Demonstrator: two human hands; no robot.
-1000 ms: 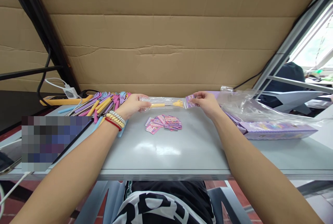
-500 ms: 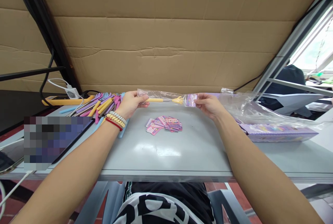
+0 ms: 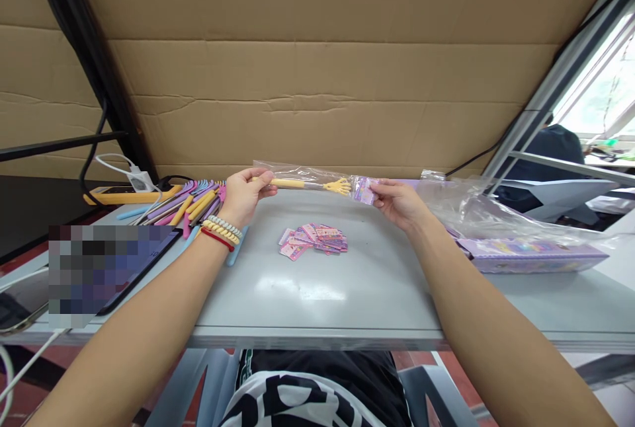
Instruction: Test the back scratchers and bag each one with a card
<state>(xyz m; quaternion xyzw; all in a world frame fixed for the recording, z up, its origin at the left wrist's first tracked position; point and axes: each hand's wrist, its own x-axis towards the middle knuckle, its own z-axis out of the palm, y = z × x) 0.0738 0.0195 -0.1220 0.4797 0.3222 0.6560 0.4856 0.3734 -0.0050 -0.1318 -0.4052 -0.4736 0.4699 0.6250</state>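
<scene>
No text is readable (held label too indistinct).

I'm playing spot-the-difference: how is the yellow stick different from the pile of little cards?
The yellow stick is long and thin; the card pile is flat, overlapping pieces. The yellow stick is held inside clear plastic; the card pile lies loose on the table.

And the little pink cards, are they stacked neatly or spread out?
Spread out: the pink cards overlap loosely on the table, with edges and corners poking out at different angles.
</scene>
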